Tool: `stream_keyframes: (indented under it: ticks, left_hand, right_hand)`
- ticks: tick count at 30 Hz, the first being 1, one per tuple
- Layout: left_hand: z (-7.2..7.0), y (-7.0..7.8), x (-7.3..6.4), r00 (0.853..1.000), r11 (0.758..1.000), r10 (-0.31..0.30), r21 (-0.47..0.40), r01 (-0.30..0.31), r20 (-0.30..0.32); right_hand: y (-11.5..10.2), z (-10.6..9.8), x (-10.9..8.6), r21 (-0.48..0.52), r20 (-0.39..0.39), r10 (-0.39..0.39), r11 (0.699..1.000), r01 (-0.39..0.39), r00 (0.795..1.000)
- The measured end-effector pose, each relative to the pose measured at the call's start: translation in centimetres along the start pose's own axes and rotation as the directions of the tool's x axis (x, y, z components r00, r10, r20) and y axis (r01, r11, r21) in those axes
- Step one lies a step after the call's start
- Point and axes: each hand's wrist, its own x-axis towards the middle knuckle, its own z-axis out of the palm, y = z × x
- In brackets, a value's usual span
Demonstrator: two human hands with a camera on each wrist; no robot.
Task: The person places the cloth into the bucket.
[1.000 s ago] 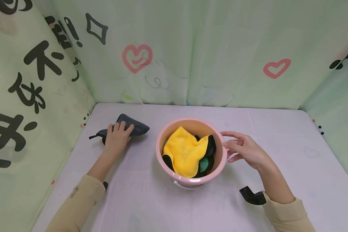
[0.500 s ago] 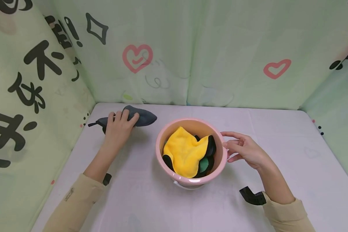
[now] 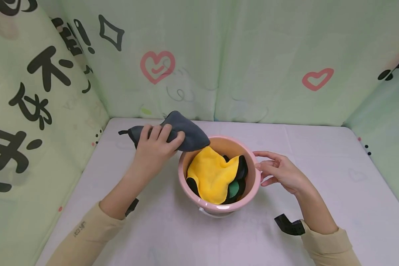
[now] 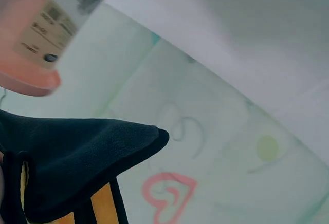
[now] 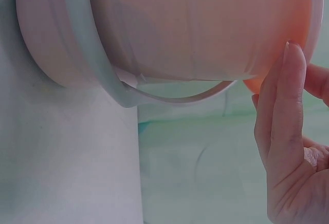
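Observation:
My left hand [image 3: 154, 149] grips a dark grey-blue cloth piece [image 3: 187, 130] with black edging and a small black loop. It is held in the air, its pointed right end over the left rear rim of a pink bucket [image 3: 216, 208]. In the left wrist view the dark cloth [image 4: 77, 144] shows yellow and black stripes underneath. Inside the bucket lies a yellow cloth piece [image 3: 209, 173] with black trim, and a bit of green [image 3: 234, 188] shows beneath. My right hand [image 3: 280, 171] holds the bucket's right rim between thumb and fingers; the right wrist view shows fingertips against the outer wall.
A pale handle [image 3: 216, 214] hangs at the bucket's front. The bucket stands on a table with a light lilac cover [image 3: 173, 240]. Pale green printed curtains [image 3: 252, 55] enclose the back and both sides.
My left hand has lifted the dark cloth from the table's left side and carried it right and away from me, toward the bucket. The right hand and bucket have stayed put.

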Motion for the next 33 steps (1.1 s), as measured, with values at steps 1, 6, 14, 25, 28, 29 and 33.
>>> stream_keyframes:
  ticks: [1,6,14,25,28,29,33]
  left_hand:
    - [-0.3,0.3,0.2,1.000,1.000,0.011,-0.009,-0.011,-0.001]
    - [-1.3,1.9,0.9,0.997,0.996,0.081,-0.041,-0.081,0.010]
    - [-1.7,4.3,1.4,0.984,0.983,0.177,-0.052,-0.176,0.013]
    - [-1.6,6.3,1.8,0.959,0.952,0.279,-0.115,-0.283,-0.047]
    - [-1.4,6.8,1.8,0.954,0.945,0.300,-0.129,-0.301,-0.027]
    - [-1.3,7.0,1.8,0.952,0.943,0.305,-0.137,-0.304,-0.015]
    - [-0.8,7.5,1.7,0.949,0.937,0.313,-0.171,-0.305,0.023]
  right_hand:
    - [0.0,0.0,0.0,0.001,0.001,-0.001,1.000,0.001,1.000]
    - [0.0,0.0,0.0,0.004,0.000,-0.003,1.000,0.003,1.000]
    - [0.0,0.0,0.0,0.010,0.002,-0.003,1.000,0.003,1.000]
    - [0.0,0.0,0.0,0.023,0.007,-0.008,1.000,0.008,1.000]
    - [0.0,0.0,0.0,0.020,0.010,-0.007,1.000,0.007,1.000]
    - [0.0,0.0,0.0,0.019,0.011,-0.007,1.000,0.007,1.000]
    - [0.0,0.0,0.0,0.021,0.012,-0.009,1.000,0.009,1.000]
